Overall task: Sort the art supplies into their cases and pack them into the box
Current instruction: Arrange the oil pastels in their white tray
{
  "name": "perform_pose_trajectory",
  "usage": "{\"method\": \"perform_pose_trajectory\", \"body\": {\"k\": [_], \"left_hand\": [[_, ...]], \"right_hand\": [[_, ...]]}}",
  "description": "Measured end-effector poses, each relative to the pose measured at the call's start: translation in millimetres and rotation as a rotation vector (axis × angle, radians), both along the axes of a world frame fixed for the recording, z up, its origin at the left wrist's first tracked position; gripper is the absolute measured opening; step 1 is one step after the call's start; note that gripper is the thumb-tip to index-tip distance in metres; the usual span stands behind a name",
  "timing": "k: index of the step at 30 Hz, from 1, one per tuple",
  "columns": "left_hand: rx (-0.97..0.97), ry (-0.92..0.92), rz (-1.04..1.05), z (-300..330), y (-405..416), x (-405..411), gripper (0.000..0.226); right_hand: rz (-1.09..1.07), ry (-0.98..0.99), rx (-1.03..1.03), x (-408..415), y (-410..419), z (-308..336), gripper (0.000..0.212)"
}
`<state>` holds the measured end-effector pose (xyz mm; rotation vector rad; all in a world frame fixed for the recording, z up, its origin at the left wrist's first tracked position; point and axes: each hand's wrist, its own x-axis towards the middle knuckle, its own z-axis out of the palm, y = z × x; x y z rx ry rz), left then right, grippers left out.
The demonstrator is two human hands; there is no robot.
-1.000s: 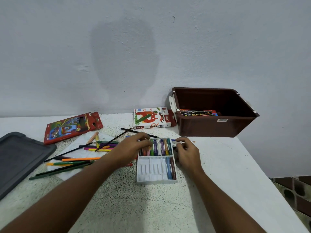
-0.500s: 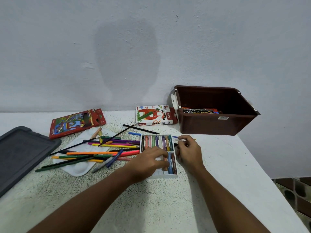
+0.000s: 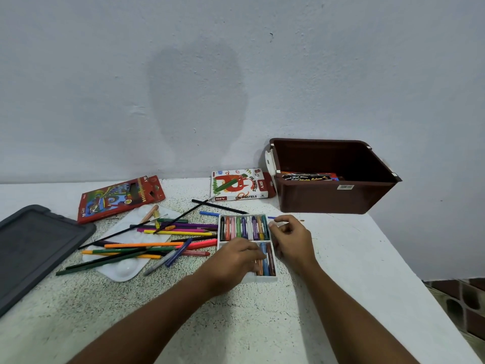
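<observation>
A white pastel tray (image 3: 248,278) lies in the middle of the table. Its far row is full of coloured oil pastels (image 3: 244,227). My left hand (image 3: 233,258) reaches over the near compartment, and its curled fingertips hold an orange pastel (image 3: 259,267) beside a blue and a brown one. My right hand (image 3: 292,239) pinches the tray's right rim. The oil pastels carton (image 3: 238,185) lies behind the tray. The brown box (image 3: 336,198) stands at the back right with a dark case inside.
Loose coloured pencils and pens (image 3: 157,245) lie scattered over a white palette (image 3: 123,271) left of the tray. Two black brushes (image 3: 217,206) cross behind them. A red pencil case (image 3: 120,198) and a grey lid (image 3: 31,248) lie further left. The table edge drops off at the right.
My left hand moved from the tray's far row to the near compartment, where an orange pastel now lies beside the blue one. My right hand stayed at the tray's right rim.
</observation>
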<state>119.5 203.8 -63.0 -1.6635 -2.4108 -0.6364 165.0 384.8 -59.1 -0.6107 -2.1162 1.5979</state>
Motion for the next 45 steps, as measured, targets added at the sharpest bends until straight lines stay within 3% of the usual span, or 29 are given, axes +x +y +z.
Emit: {"method": "perform_pose_trajectory", "body": {"k": [2, 13, 24, 29, 34, 37, 45], "left_hand": [[0.006, -0.094, 0.061, -3.7, -2.4, -0.7, 0.028], [-0.018, -0.171, 0.165, 8.7, 3.2, 4.2, 0.028], [-0.155, -0.093, 0.161, 15.0, 3.0, 3.9, 0.031], [0.046, -0.264, 0.237, 8.9, -18.5, 0.1, 0.025], [0.206, -0.117, 0.593, 19.6, -65.3, -39.5, 0.018], [0.063, -0.056, 0.726, 26.3, -91.4, -66.6, 0.022], [-0.220, 0.058, 0.774, 23.1, -103.7, -80.0, 0.021]], "right_hand": [[0.004, -0.001, -0.005, 0.1, 0.0, -0.9, 0.005], [0.013, -0.013, 0.019, -1.1, 1.4, -1.6, 0.007], [0.001, -0.068, 0.126, -6.1, 0.8, -4.8, 0.014], [-0.001, -0.091, 0.151, -8.2, 1.0, -8.9, 0.016], [-0.048, -0.111, 0.233, -11.1, -2.6, -8.6, 0.016], [-0.063, -0.120, 0.226, -10.8, -2.6, -6.8, 0.018], [-0.068, -0.121, 0.234, -6.6, -0.5, -5.5, 0.013]]}}
